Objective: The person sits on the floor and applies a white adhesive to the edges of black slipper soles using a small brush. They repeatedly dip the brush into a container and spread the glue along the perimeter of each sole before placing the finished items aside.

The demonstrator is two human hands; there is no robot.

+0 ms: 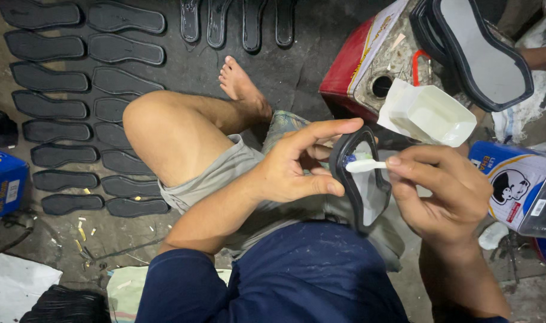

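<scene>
Dark, stained concrete floor (297, 72), person seated on it, one bare knee up at frame centre-left, foot (244, 88) pointing to the top. Upper left: two columns of dark sole pieces (84, 113) laid flat in rows, a few more standing at top centre. Left hand (297, 167) at frame centre, grip closed on a black-rimmed sole (365, 179) with a pale face, thumb under its lower edge, index finger stretched over the top rim; sole stands on edge, just right of centre, above the lap. Right hand (449, 194) right of it, grip pinched narrow on a small white brush (364, 165), whose bristle end touches the sole's upper left rim. Just above the hands: folded white paper tray (428, 113), resting on a red can (368, 66) with an open round hole in its top. Upper right: another black-rimmed sole (482, 54) with a grey face, tilted. Right edge: blue-and-white tin (518, 185) lying on its side. Left edge: blue box (4, 182). Lower left: white sheet and a black bag, small scraps scattered on the floor near them.
</scene>
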